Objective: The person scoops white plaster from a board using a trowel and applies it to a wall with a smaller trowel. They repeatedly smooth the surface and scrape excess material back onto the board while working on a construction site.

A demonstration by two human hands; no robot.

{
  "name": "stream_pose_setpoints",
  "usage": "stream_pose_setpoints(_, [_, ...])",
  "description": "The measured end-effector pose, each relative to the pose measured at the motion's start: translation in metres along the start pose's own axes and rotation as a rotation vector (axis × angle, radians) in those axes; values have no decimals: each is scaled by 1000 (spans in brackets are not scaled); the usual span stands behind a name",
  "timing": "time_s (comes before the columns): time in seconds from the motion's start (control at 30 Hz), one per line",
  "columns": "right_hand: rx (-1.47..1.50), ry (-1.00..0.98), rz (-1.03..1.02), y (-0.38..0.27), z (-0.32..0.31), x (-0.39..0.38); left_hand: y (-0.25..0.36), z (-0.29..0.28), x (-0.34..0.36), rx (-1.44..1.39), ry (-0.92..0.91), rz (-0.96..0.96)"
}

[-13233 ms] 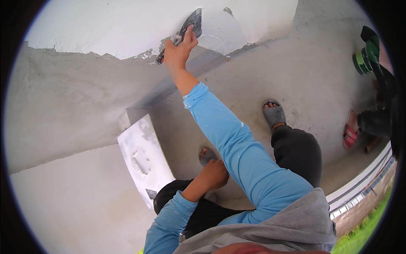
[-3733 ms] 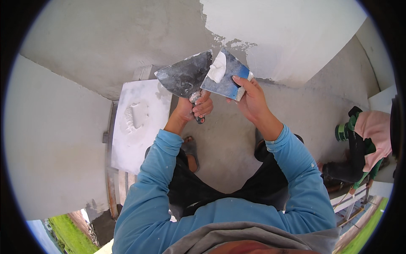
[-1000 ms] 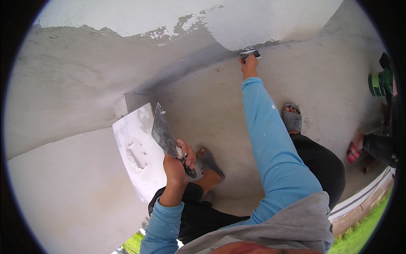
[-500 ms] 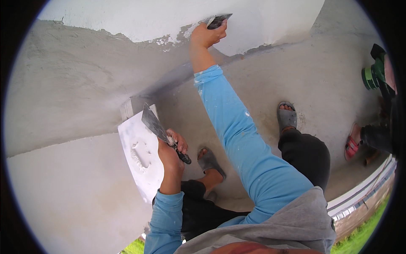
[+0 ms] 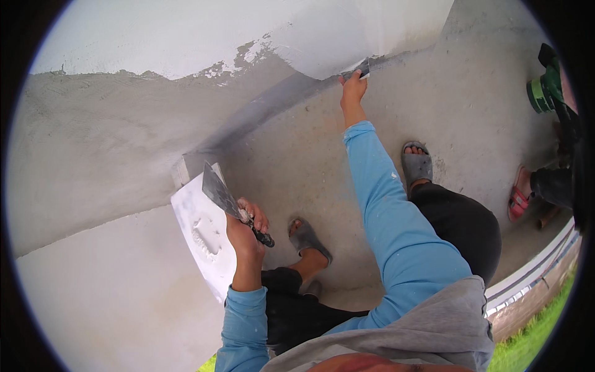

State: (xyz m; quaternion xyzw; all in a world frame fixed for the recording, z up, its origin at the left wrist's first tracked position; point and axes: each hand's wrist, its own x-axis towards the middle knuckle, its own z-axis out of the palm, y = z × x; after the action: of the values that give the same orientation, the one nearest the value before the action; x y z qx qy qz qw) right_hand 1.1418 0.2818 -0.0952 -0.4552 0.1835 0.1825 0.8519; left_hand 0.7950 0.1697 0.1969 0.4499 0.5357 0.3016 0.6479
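Observation:
My left hand grips the black handle of a wide, smeared putty knife, held over a white board with a lump of white paste on it. My right arm is stretched out, and my right hand holds a smaller dark spreading blade against the lower edge of the white coating on the wall. Patchy grey shows along the coating's ragged edge, with bare grey render below it.
Grey floor lies under my sandalled feet. A block sits behind the board. At the right, another person's leg and red sandal show beside a green bucket. Grass lies beyond a low edge at lower right.
Half a second ago my right hand was higher and further left on the coating; it has moved down and right to the edge. My left hand still holds the putty knife over the board.

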Motion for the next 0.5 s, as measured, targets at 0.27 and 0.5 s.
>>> stream_pose_setpoints(0.27, [51, 45, 309, 6, -11, 71, -11, -1, 6, -55, 16, -64])
stream_pose_setpoints(0.5, [159, 128, 81, -22, 74, 51, -11, 1, 6, 13, 6, -36])
